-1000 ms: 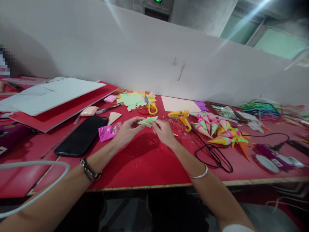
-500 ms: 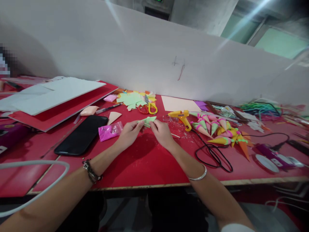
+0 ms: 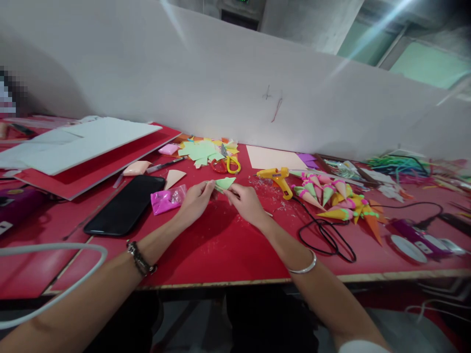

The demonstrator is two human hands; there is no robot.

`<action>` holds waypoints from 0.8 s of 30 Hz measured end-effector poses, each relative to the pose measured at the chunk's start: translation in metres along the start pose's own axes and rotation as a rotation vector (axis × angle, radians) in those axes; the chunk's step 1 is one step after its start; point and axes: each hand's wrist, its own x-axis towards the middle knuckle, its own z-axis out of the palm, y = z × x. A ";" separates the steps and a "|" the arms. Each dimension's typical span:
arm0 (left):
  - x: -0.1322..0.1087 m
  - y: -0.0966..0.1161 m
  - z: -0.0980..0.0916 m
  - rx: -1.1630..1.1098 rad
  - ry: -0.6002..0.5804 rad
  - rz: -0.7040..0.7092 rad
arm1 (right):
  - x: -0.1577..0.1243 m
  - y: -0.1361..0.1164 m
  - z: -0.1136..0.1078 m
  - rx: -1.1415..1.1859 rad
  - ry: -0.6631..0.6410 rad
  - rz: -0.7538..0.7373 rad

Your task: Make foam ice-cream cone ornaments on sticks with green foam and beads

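Observation:
A small piece of light green paper [image 3: 225, 183] is held between my two hands above the red table, looking folded or rolled. My left hand [image 3: 197, 200] pinches its left end, thumb on top. My right hand [image 3: 246, 200] grips its lower right edge between thumb and fingers; the fingertips are partly hidden behind the paper. Just left of my left hand lies a bright pink packet [image 3: 167, 200] of soft clay-like stuff. Beyond my hands are scissors [image 3: 232, 164] with a yellow and red handle. A yellow glue gun [image 3: 276, 179] lies to the right of my right hand.
Finished-looking paper cones [image 3: 324, 189] with pink and green trim are heaped at the right, near a coiled black cord [image 3: 327, 240]. A black phone [image 3: 125, 206] lies at the left. Green paper pieces [image 3: 200, 151] are piled at the back. White boards [image 3: 81, 142] rest at far left.
The green paper has turned in my fingers, and its pointed top now shows a broader face. My right hand has shifted its grip slightly lower. The things on the table stay put.

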 end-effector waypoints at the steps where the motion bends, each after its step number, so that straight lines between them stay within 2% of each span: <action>1: 0.000 -0.001 0.000 0.029 -0.017 0.009 | 0.000 0.001 0.000 0.019 -0.015 -0.005; 7: -0.002 -0.002 0.002 0.032 -0.124 0.067 | 0.001 0.004 -0.002 0.109 -0.064 -0.060; 11: -0.003 0.000 0.003 0.031 -0.186 0.083 | 0.001 0.004 0.000 0.064 -0.061 -0.073; 18: -0.002 0.006 0.002 -0.068 -0.222 0.009 | 0.001 0.002 0.003 -0.085 -0.093 -0.116; 24: -0.005 0.008 0.003 -0.055 -0.167 -0.016 | 0.001 0.000 0.001 -0.173 -0.153 -0.154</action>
